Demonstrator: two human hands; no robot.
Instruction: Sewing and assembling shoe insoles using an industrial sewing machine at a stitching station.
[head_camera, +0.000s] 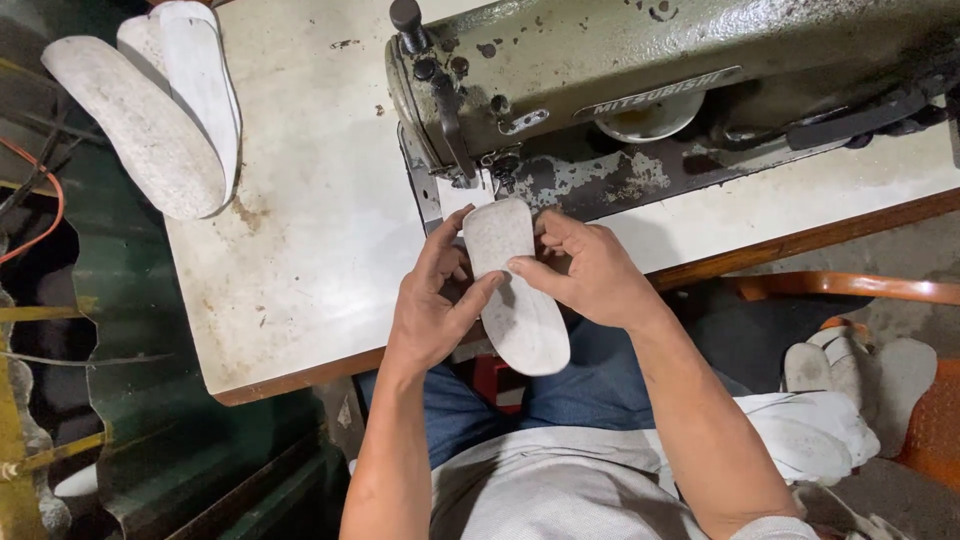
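A stack of pale insoles (165, 110) lies at the far left corner of the counter (310, 230). The left hand (432, 300) grips the left edge of a single grey insole (510, 285), thumb on top. The insole lies lengthwise over the near edge of the counter, toe just under the needle of the sewing machine (650, 80). The right hand (590, 270) pinches its right edge. More insoles (830, 410) lie heaped at the lower right.
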